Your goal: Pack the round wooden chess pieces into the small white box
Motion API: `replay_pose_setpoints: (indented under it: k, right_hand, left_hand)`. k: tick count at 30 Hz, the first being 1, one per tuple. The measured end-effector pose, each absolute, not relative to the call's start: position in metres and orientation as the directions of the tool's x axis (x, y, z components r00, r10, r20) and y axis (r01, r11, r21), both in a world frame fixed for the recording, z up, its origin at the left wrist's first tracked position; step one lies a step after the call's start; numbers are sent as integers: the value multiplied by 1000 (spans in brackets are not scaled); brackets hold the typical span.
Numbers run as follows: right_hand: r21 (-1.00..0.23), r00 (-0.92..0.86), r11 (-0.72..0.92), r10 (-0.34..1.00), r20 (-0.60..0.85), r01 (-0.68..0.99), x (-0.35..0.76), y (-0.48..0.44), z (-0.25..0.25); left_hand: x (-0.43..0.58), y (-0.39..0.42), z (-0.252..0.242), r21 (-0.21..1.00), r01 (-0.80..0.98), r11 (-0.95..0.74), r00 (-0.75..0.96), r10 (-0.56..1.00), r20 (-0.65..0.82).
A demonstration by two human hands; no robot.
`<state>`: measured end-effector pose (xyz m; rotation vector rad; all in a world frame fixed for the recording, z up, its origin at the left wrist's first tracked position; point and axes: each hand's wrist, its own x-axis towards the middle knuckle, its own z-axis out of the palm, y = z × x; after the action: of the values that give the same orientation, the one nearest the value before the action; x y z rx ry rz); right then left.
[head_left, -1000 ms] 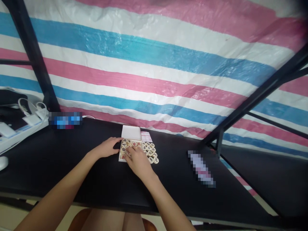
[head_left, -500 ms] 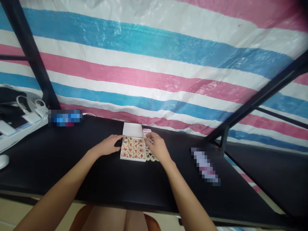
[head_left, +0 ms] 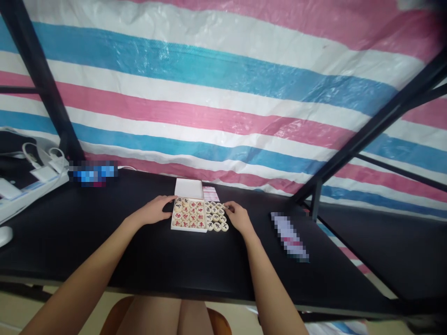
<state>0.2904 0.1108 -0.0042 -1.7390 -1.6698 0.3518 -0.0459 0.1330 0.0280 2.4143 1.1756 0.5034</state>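
Note:
A white box lies on the black table with its lid folded back. Round Chinese chess pieces fill it, most with red characters and a few with black ones at its far left. Beside its right wall, black-lettered loose pieces lie in rows. My left hand rests at the box's left side, thumb and forefinger apart and touching its edge. The curled fingers of my right hand are closed at the far right loose piece, which they partly hide.
A pink-and-white striped card lies behind the loose pieces. To the right is a blurred-out pale object. A power strip with white plugs, a blurred-out blue item and a white mouse are on the left.
My right hand has moved right from over the box's right edge to the outer side of the loose pieces, uncovering them and the card. My left hand stays at the box.

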Motion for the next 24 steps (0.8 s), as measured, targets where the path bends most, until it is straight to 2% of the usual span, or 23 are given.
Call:
replay_pose_setpoints:
  k: [9, 15, 19, 24]
  right_hand:
    - [-595, 121, 99, 940, 320, 798, 289, 110, -4]
    - [-514, 51, 216, 889, 455, 830, 273, 106, 7]
    - [-563, 8, 310, 871, 491, 766, 258, 103, 14]
    - [-663, 42, 316, 884, 465, 679, 250, 100, 18]
  left_hand:
    - [-45, 132, 31, 517, 651, -556, 578, 804, 138]
    - [-46, 135, 27, 489, 655, -576, 595, 792, 136]
    - [-47, 136, 26, 494, 645, -583, 577, 796, 185]
    - [-41, 131, 36, 453, 681, -576, 516, 816, 261]
